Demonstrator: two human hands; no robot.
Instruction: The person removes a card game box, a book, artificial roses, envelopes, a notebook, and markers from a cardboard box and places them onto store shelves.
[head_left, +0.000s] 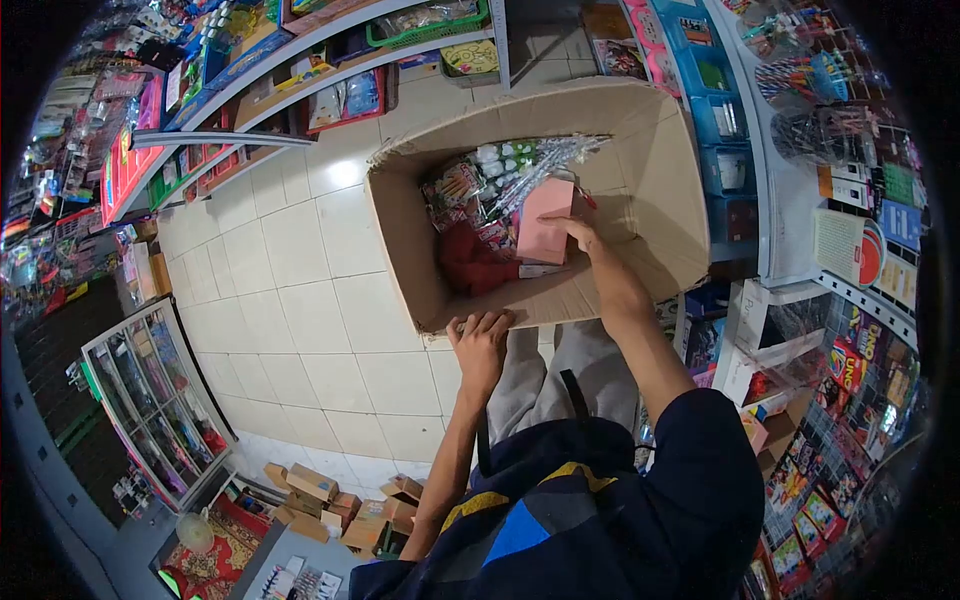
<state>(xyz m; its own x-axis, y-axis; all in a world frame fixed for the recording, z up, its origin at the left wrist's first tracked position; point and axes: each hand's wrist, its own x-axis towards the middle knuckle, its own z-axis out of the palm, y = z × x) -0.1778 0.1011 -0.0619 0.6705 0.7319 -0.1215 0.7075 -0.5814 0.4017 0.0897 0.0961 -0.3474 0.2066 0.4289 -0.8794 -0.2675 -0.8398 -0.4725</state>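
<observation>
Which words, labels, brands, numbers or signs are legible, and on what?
"UNO": red pack, far right.
Too small or blurred to read: print on the packets in the cardboard box, on the white carton, and on other displayed goods.

From where I stand, the floor is pale and square-tiled, showing one bright light reflection. Pale-railed shelving borders it. A display cabinet stands near a red patterned rug.
</observation>
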